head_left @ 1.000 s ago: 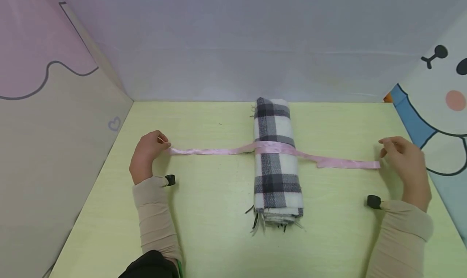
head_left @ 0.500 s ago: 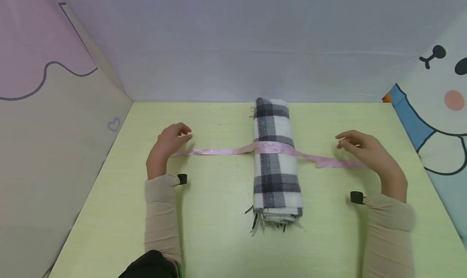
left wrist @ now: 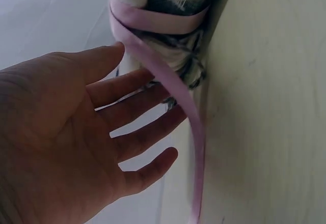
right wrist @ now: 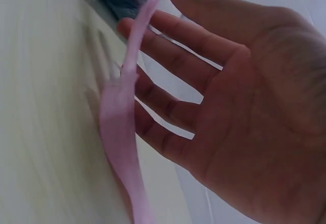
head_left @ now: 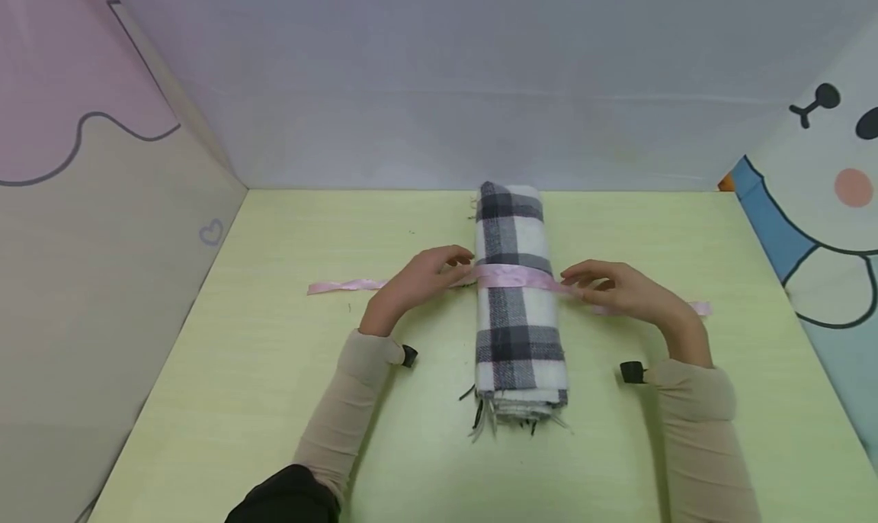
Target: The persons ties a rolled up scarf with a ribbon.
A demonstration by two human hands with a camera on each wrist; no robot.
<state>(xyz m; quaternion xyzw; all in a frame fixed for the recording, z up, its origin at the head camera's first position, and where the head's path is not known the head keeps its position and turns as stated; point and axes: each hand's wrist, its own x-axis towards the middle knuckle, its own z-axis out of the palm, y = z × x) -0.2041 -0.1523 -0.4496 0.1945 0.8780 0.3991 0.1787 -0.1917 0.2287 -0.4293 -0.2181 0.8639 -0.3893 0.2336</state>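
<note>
A folded black, grey and white checked scarf [head_left: 520, 348] with fringed ends lies lengthwise on the table. Across its middle passes a pink satin ribbon [head_left: 514, 276], whose two tails run out flat to left and right. My left hand [head_left: 424, 280] is at the scarf's left side, thumb and fingertips right at the ribbon. In the left wrist view its fingers are spread and relaxed behind the ribbon tail [left wrist: 173, 84]. On the other side, my right hand [head_left: 627, 293] reaches to the ribbon beside the scarf. The right wrist view shows its relaxed fingers behind the ribbon tail [right wrist: 119, 117], thumb apart.
The pale yellow-green table [head_left: 274, 401] meets a grey-lilac back wall [head_left: 439, 126]. Side panels with cartoon drawings [head_left: 837, 226] stand left and right. A small black wrist camera [head_left: 632, 372] sits at the right sleeve, and a dark object [head_left: 288, 496] shows at the bottom edge.
Both hands have moved inward from the ribbon's outer ends to the sides of the scarf. The ribbon's ends have been let go and lie on the table; the scarf has stayed put.
</note>
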